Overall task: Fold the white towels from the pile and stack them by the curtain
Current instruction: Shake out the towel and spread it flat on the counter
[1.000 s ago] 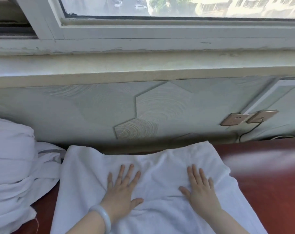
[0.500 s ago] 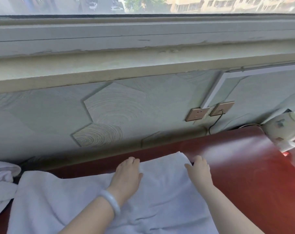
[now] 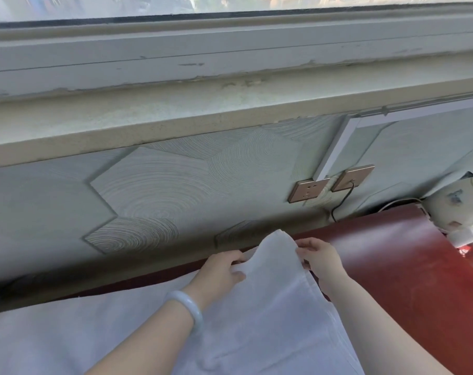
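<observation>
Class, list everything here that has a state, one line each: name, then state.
white towel, far corner lifted, rest flat on the table
left hand, grips the towel's far edge
right hand, pinches the lifted corner
left socket, nothing plugged in
right socket, black cable plugged in

Towel, lower centre: plain white, bluish in shade. Table, right: glossy dark red, pale sheen. Wall panels, mid frame: pale grey-green, hexagons filled with fine concentric rings. Sockets brushed gold; cable black. Sill cream, speckled. Window frame, top: white, with paint flaked grey in patches. Bracelet, lower centre, milky white.
</observation>
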{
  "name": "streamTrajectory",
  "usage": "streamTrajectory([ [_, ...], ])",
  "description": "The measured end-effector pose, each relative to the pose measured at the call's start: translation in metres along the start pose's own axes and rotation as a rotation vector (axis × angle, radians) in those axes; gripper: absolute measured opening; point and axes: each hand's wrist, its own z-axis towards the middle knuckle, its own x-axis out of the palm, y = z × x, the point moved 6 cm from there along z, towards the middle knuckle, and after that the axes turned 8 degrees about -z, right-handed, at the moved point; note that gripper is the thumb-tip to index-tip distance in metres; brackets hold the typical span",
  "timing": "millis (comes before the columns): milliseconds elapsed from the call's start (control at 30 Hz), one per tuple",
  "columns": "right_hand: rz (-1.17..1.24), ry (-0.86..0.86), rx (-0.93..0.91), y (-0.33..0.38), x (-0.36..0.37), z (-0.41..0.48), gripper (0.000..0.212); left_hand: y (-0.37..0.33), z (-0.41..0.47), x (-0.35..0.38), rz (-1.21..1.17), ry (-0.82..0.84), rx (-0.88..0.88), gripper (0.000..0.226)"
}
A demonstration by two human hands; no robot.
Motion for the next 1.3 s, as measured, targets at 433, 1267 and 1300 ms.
streamTrajectory([
  [433,-0.528,0.012,-0.151,0.009,0.019,0.018,0.021,-0.024,0.039,0.013,-0.057,0.056,-0.006,0.010],
  [1267,-0.508,-0.041,-0.164,0.022,0.035,0.038,0.020,-0.016,0.057,0.013,0.213,-0.078,0.100,0.007],
  [1300,-0.495,-0.043,-0.184,0.022,0.034,0.039,0.022,-0.017,0.058,0.013,0.190,-0.080,0.127,0.009],
])
